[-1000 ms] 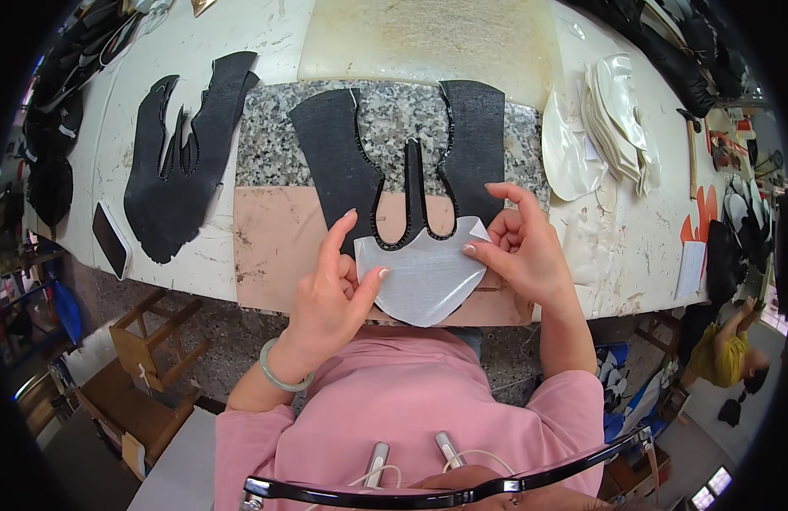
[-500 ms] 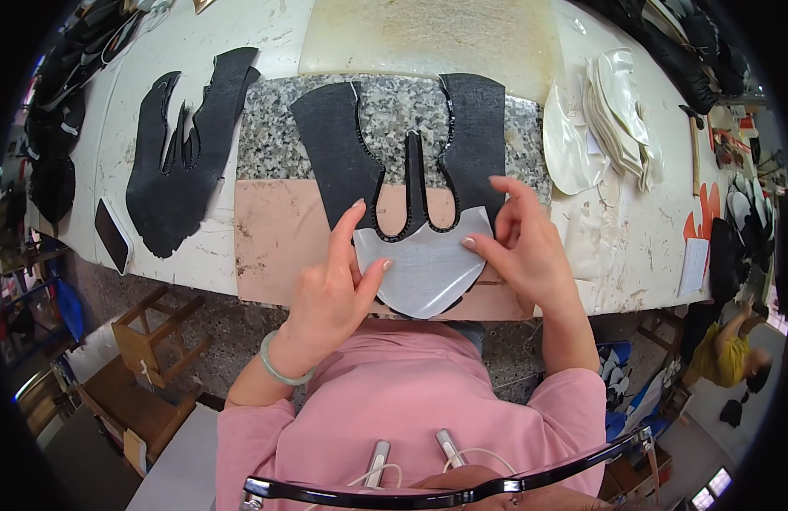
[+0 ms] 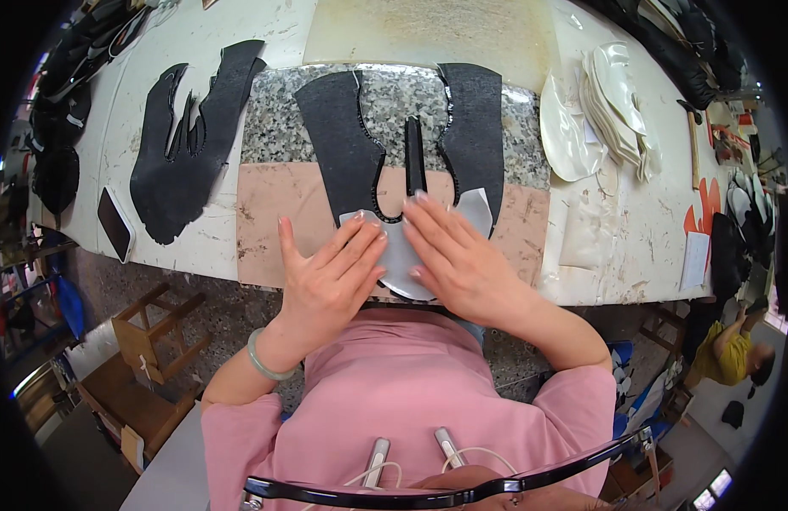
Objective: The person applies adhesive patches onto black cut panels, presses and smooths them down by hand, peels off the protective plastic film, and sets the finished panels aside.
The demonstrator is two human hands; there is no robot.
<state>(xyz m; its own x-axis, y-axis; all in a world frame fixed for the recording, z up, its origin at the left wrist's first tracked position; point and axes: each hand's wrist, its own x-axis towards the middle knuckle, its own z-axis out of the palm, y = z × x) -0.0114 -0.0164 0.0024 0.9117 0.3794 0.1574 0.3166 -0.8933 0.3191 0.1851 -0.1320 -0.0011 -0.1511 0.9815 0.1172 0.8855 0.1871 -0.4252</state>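
Note:
A black shoe upper (image 3: 338,128) with notched inner edges and a narrow central tongue strip (image 3: 413,157) lies in front of me. Over its near, rounded end sits a translucent white toe-shaped piece (image 3: 397,262). My left hand (image 3: 330,279) rests on the left part of that piece, fingers stretched out and thumb apart. On the right part my right hand (image 3: 460,262) lies flat with its fingers extended. Both hands hide much of the white piece; its right upper corner shows beyond my right fingers. Black edging peeks out below it.
Beneath the upper are a granite slab (image 3: 275,128) and a pinkish board (image 3: 275,221). Another black upper (image 3: 168,192) and a phone (image 3: 115,225) lie left. Stacked white pieces (image 3: 613,102) and a hammer (image 3: 694,149) are at right. A wooden stool (image 3: 160,336) stands below the table's left side.
Both hands have moved inward from the white piece's edges and now lie flat on it. The upper and the white piece have shifted slightly away from me in view.

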